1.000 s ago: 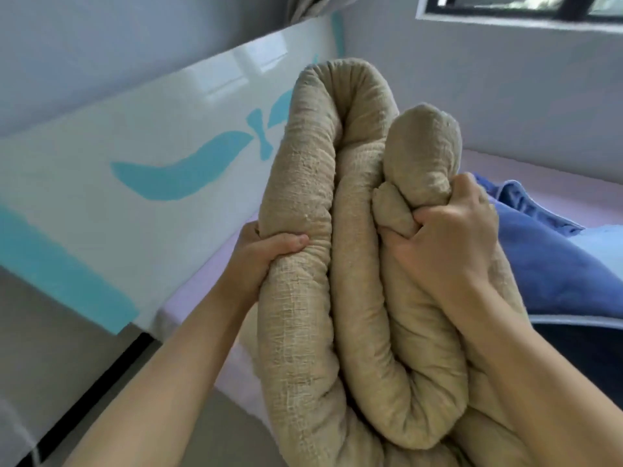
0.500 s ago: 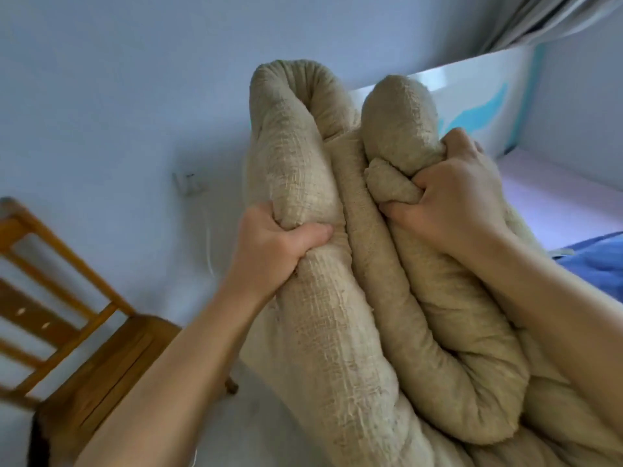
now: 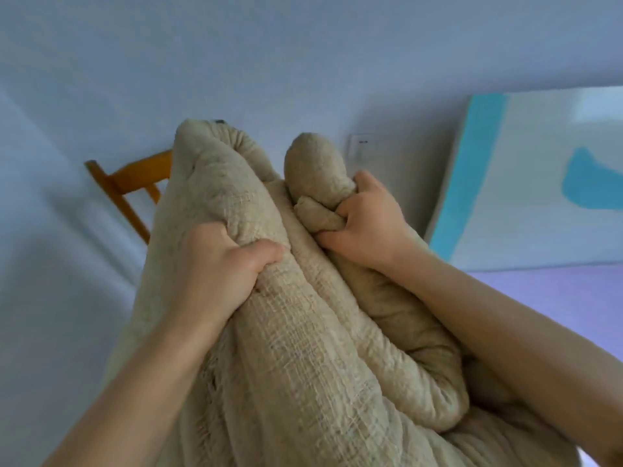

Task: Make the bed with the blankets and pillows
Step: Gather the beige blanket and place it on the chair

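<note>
1. Blanket point(image 3: 303, 348), a thick beige one with a coarse woven surface, was held up in front of the person in bunched, rolled folds that filled the middle and lower part of the view.
2. The left hand point(image 3: 215, 274) was clenched on the larger left-hand fold, fingers wrapped over its outer side and the thumb pressed into the cloth on the near side.
3. The right hand point(image 3: 367, 227) was closed tight round the narrower right-hand fold, just below its rounded top; a small tuck of cloth bulged out between the thumb and the fingers.
4. Both forearms were bare and reached up from the bottom edge, the left from the lower left, the right from the lower right.
5. The two folds stood side by side and touched, their rounded tops above both hands; the rest of the blanket hung down past the lower edge.
6. Behind the left fold, part of a wooden chair point(image 3: 124, 187) showed against a pale wall point(image 3: 303, 55).
7. To the right, a white headboard point(image 3: 539, 183) with turquoise shapes stood against that wall, and a wall socket point(image 3: 362, 146) sat just left of it.
8. A lilac sheet point(image 3: 556, 291) covered the mattress below the headboard, beyond the right forearm.
</note>
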`<state>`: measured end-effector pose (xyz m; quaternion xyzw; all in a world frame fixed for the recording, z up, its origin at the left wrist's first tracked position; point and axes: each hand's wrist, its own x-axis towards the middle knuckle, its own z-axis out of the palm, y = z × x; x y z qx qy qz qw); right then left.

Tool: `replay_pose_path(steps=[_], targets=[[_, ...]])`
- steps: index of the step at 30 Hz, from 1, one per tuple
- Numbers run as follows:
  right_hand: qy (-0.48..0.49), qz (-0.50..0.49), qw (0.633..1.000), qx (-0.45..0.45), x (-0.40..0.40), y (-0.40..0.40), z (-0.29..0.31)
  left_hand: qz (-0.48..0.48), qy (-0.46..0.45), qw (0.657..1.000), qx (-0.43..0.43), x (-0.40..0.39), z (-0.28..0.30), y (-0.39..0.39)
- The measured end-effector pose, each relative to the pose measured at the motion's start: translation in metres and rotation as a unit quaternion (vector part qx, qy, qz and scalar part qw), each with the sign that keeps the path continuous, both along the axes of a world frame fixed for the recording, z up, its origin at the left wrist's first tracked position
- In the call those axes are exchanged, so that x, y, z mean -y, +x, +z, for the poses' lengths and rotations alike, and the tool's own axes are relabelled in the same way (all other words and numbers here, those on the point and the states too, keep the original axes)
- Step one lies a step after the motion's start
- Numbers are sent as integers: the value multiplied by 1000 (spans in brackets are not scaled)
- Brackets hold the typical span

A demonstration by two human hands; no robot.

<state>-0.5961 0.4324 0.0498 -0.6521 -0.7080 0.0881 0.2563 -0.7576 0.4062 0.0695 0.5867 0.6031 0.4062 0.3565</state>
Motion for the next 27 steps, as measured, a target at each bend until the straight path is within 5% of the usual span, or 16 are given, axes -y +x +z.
replay_pose_path(steps=[7,13,21,25,27], targets=[[-24,136,990,-21,-119,-61,-22,142,-52,989,7,-91,-6,-36],[-51,137,987,-66,-207,-85,-40,137,-59,987,-54,-173,-11,-60],[-203,13,978,-36,-298,-88,-146,23,-188,970,-154,-295,-102,-75],[-369,-91,925,-5,-315,-80,-218,-111,-209,941,-241,-332,-174,-64],[-427,-165,889,-18,-312,-67,-244,-132,-218,943,-213,-339,-202,-61]])
